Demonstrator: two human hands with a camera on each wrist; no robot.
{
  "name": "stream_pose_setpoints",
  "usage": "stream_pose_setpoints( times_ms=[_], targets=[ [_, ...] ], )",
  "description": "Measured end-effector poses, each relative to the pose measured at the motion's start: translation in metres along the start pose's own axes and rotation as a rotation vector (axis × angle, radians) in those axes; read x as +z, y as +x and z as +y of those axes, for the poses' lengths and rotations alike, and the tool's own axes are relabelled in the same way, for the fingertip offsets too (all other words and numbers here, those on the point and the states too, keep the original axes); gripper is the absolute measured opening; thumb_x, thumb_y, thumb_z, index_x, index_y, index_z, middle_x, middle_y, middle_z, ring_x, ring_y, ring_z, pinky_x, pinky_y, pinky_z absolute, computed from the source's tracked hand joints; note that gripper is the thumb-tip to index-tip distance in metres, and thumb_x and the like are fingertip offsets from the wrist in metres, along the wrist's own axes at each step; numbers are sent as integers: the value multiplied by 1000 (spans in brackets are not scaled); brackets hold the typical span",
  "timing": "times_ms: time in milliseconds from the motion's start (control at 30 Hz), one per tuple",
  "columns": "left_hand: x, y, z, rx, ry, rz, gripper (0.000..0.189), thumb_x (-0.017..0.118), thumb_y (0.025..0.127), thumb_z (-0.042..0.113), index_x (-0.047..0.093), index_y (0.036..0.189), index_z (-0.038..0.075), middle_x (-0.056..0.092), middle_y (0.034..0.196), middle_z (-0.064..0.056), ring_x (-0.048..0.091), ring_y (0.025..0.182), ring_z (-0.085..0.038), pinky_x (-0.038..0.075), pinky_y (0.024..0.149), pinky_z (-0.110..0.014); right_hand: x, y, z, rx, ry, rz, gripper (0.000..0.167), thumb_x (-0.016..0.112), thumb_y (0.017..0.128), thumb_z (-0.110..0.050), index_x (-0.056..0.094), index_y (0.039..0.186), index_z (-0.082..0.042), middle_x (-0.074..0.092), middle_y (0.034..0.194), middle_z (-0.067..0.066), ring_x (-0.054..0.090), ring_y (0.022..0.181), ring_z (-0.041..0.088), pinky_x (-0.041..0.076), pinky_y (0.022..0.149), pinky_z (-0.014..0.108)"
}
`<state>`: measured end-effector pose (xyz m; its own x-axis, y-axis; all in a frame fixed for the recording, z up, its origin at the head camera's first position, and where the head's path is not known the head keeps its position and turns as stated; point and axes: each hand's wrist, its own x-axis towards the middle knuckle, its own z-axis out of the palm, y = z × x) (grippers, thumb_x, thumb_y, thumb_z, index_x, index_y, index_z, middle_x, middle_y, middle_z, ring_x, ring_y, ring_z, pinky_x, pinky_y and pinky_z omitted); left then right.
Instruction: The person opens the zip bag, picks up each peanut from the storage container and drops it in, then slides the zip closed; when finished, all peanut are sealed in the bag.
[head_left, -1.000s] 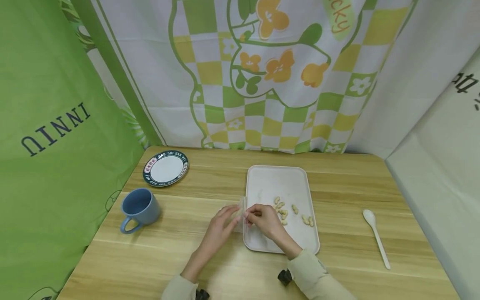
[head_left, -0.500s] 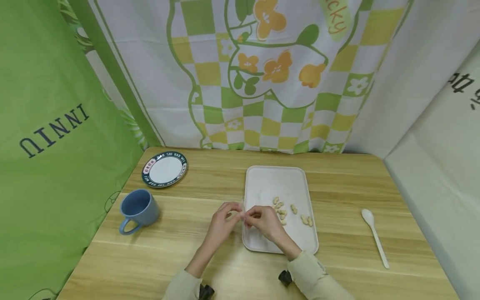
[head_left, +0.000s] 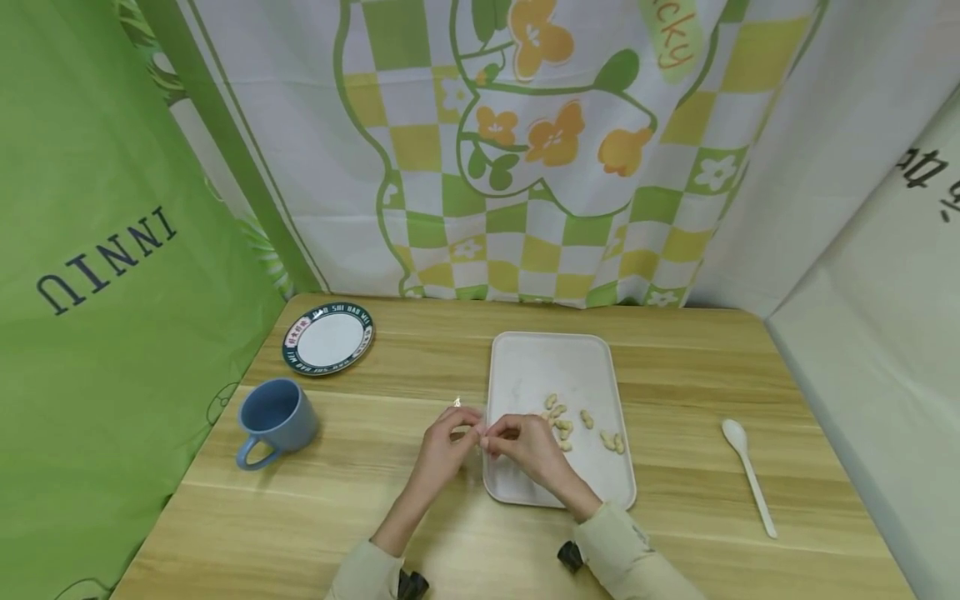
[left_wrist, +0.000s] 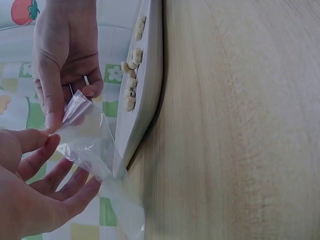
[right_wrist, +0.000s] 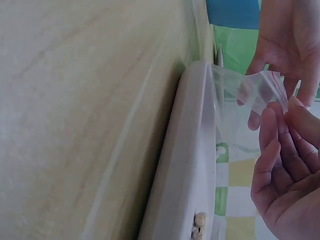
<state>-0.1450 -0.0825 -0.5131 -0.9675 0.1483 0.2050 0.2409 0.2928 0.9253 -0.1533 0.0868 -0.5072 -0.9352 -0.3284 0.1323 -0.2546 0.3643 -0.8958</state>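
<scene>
A clear plastic zip bag hangs between both hands at the left rim of a pale tray. My left hand pinches its top edge between thumb and index finger, the other fingers spread along the plastic. Right beside that grip, my right hand pinches the same edge, thumb on top. A reddish line runs along the bag's zip strip in the right wrist view. Several unshelled peanuts lie on the tray, partly behind the right hand.
A blue mug stands on the left of the wooden table, near a dark-rimmed plate at the back. To the right of the tray lies a white spoon. A patterned curtain hangs behind the table.
The left fingers have drawn in to the right fingertips, and both hands have shifted slightly left. The bag, standing out along the tray's rim earlier, now shows mostly as a glint by the left hand.
</scene>
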Motion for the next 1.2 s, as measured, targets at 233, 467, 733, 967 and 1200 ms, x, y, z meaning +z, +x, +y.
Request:
stream_pose_setpoints(
  times_ms=[233, 467, 733, 967, 1200],
  targets=[
    [-1, 0, 12, -40, -21, -18, 6, 67, 89, 7, 67, 89, 1, 62, 113, -20, 58, 108, -32, 52, 86, -45, 2, 1, -3, -19, -28, -6, 8, 72, 83, -2, 72, 79, -9, 68, 67, -4, 61, 59, 5, 51, 55, 22],
    [-4, -5, 23, -49, -67, -24, 8, 66, 89, 2, 65, 89, -5, 61, 112, -25, 58, 106, -39, 54, 82, -44, 2, -1, -2, -16, -2, -21, 9, 74, 82, -7, 71, 74, -9, 68, 66, -3, 63, 60, 8, 52, 57, 22],
    [-5, -2, 1, -121, -118, -35, 12, 67, 91, 15, 67, 85, 5, 65, 112, -11, 57, 112, -30, 51, 88, -43, 2, -1, 0, -26, 90, -56, 9, 73, 84, -14, 72, 79, -6, 69, 71, 3, 64, 64, 13, 52, 60, 24],
    [-12, -3, 22, -154, -137, -41, 11, 64, 91, 4, 65, 84, -5, 65, 110, -19, 57, 110, -34, 47, 93, -51, -1, -1, 2, -5, 141, -114, 11, 68, 89, -19, 72, 89, -8, 68, 77, 2, 64, 69, 13, 52, 63, 26],
    [-16, -4, 36, -151, -158, -41, 11, 66, 89, 4, 65, 82, -5, 66, 107, -16, 59, 107, -30, 48, 93, -48, -6, -2, -2, 131, 218, -172, 16, 64, 93, -20, 71, 97, -6, 70, 84, 8, 65, 80, 27, 52, 71, 40]
  ],
)
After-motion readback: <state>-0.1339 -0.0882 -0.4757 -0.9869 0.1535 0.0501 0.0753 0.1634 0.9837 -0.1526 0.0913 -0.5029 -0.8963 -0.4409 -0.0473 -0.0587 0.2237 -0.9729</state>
